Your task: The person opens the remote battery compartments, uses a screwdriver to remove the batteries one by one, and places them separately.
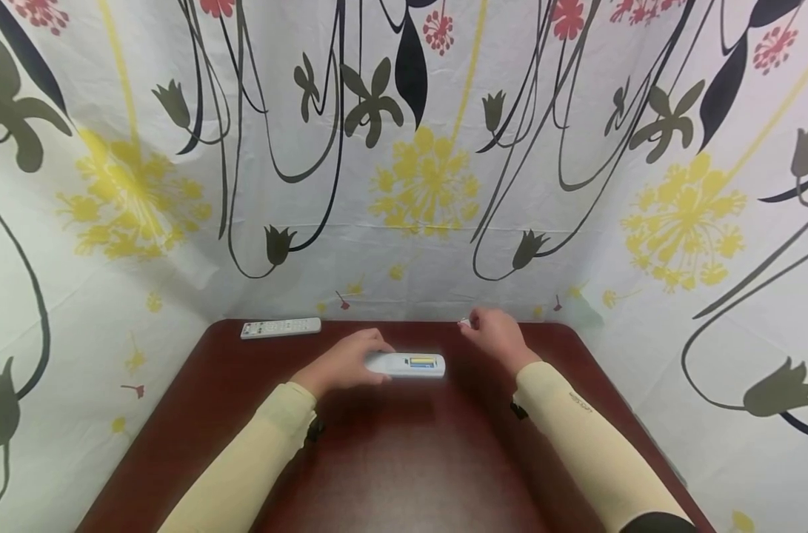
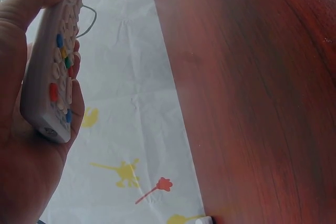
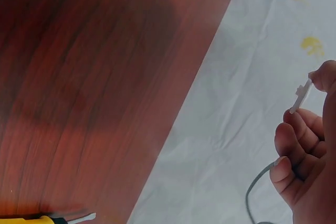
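Two remotes: one (image 1: 280,327) lies at the bench's (image 1: 390,459) far left corner, the other (image 1: 406,364) sits gripped in the left hand (image 1: 342,364) above mid-bench, battery bay up. The right hand (image 1: 495,337), raised near the far edge, pinches one small white cover (image 3: 301,96) in curled fingers (image 3: 294,135).

So the left hand (image 2: 23,129) has a white remote (image 2: 52,72) gripped on its edge, thumb up along the top side and fingers curled round the far side. Button face is turned toward the surface, with red, blue, yellow and green buttons plus rows of white ones. Right of the hand runs a white cloth (image 2: 136,129) with yellow and red flower prints, and past that the dark reddish wood surface (image 2: 252,87). A small white bit peeks in at the bottom edge, can't tell what.
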Available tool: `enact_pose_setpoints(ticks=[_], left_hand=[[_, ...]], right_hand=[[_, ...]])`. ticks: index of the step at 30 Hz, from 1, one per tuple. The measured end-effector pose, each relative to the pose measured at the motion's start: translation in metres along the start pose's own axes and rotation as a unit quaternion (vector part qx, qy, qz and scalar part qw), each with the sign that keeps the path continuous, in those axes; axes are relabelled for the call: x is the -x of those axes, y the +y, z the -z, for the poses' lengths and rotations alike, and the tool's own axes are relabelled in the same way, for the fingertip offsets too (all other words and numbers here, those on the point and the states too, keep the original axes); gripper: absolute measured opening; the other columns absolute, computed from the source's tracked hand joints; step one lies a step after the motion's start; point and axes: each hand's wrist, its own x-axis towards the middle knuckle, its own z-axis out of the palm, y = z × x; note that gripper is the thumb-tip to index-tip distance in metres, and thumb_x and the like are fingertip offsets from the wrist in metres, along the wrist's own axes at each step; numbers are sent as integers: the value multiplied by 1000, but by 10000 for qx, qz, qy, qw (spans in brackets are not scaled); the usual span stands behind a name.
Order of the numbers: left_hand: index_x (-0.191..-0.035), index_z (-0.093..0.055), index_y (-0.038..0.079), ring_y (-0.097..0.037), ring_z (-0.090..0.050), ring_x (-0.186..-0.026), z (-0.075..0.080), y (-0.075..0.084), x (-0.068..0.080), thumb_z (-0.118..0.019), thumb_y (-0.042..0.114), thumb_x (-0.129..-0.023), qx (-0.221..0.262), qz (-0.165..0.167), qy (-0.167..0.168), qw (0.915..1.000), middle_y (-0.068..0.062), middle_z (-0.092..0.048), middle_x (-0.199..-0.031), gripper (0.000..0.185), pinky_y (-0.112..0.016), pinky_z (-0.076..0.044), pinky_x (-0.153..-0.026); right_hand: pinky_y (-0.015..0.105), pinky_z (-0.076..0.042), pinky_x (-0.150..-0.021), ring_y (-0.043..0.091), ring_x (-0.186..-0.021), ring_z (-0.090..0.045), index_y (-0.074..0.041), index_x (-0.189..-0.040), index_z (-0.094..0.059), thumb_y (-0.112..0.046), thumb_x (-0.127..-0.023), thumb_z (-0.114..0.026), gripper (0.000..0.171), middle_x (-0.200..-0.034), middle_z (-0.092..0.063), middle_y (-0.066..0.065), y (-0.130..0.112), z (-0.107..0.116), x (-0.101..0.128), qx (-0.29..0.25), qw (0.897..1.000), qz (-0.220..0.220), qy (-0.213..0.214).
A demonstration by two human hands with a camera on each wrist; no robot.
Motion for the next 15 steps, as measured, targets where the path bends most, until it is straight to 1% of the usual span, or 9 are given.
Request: enact_pose_setpoints(ticks=[5, 8, 10, 15], left_hand=[[-126, -80, 19, -12, -58, -99, -1, 0, -1, -93, 36, -91, -27, 2, -16, 10000, 9, -61, -109, 41, -35, -53, -90], [-127, -80, 20, -11, -59, -100, -1, -2, -2, -93, 36, -91, -63, 38, -21, 10000, 10, -61, -109, 42, -33, -52, -90], [-127, -80, 21, -11, -59, -101, -1, -2, -2, -93, 37, -91, -75, 74, -29, 9999, 10, -61, -110, 42, -32, -53, -90], [-127, -79, 20, -12, -58, -101, -1, -1, -2, -93, 36, -91, -64, 79, -21, 9999, 10, -61, -110, 41, -33, -53, -90]], right_hand=[[48, -56, -72, 26, -76, -65, -9, -100, -71, -35, -106, -73, 26, -90, -74, 6, 12, 2, -7, -35, 9989, -400, -246], [48, -53, -72, 28, -76, -63, -7, -99, -70, -36, -107, -71, 30, -88, -71, 9, 19, 2, -13, 19, 9979, -569, -304], [47, -50, -69, 28, -73, -60, -7, -96, -68, -36, -107, -70, 32, -83, -68, 9, 22, 3, -17, 39, 9973, -658, -339], [43, -41, -60, 25, -61, -48, -8, -76, -58, -37, -107, -72, 44, -66, -49, 4, 30, 4, -24, 80, 9948, -917, -437]])
